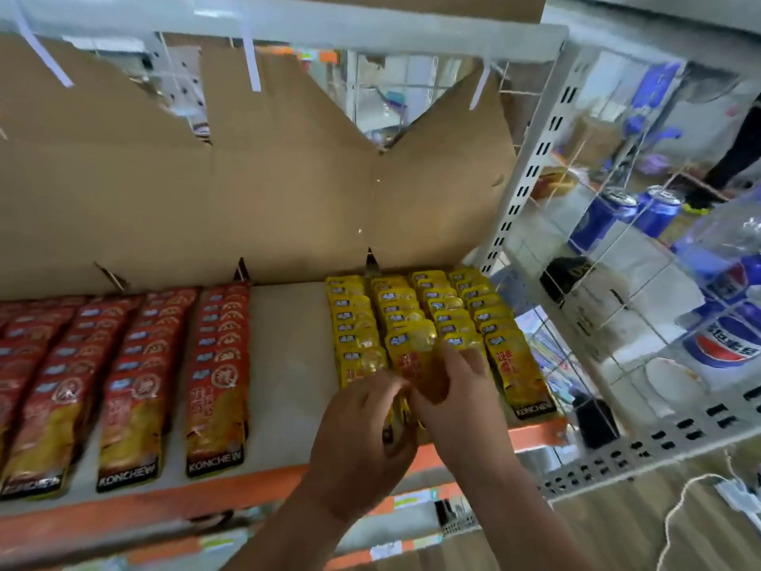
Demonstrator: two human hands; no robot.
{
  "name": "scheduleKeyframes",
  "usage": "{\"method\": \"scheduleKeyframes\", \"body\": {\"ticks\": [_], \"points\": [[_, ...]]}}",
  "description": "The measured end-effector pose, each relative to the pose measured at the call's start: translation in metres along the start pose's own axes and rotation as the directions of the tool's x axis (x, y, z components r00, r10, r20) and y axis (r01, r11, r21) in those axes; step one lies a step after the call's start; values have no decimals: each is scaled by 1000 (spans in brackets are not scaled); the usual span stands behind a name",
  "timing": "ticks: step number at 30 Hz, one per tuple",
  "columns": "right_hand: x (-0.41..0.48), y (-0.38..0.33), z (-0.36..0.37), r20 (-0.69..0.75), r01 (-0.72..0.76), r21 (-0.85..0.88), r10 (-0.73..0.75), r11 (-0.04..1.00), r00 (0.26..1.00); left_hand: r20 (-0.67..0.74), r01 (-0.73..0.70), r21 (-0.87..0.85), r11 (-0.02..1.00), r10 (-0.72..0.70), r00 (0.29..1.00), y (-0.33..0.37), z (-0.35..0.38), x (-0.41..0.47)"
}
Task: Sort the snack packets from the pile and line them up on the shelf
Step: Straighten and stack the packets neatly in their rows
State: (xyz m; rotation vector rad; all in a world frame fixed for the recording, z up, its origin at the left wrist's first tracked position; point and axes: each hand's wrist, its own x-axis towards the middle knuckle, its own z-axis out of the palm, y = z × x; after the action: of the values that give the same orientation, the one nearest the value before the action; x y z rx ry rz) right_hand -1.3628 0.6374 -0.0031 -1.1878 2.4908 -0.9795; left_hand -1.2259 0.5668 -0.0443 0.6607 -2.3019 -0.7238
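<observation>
The left hand (362, 438) and right hand (459, 389) together pinch a yellow snack packet (413, 366). Its long axis points away from them, into the yellow row (395, 311) directly ahead.

Shelf (288, 364): a pale board with an orange front edge. Red packets (136, 389) lie flat on the shelf's left part in straight front-to-back rows, overlapping like shingles, labels up, lower edges toward the shelf's front edge. Yellow packets (510, 364) lie likewise in four rows at the shelf's right end. A bare strip of shelf separates the colours. One front packet (414, 364) of the middle yellow rows is gripped by the left hand (358, 443) and right hand (461, 401).
</observation>
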Motion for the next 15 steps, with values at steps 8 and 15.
{"method": "scheduleKeyframes", "body": {"ticks": [8,15], "points": [[4,28,8,21,10,98,-13,995,1000,-17,-31,189,982,35,999,1,6,2],[-7,32,26,-169,39,-68,-50,997,984,-76,-3,388,922,35,996,-21,3,-3]]}}
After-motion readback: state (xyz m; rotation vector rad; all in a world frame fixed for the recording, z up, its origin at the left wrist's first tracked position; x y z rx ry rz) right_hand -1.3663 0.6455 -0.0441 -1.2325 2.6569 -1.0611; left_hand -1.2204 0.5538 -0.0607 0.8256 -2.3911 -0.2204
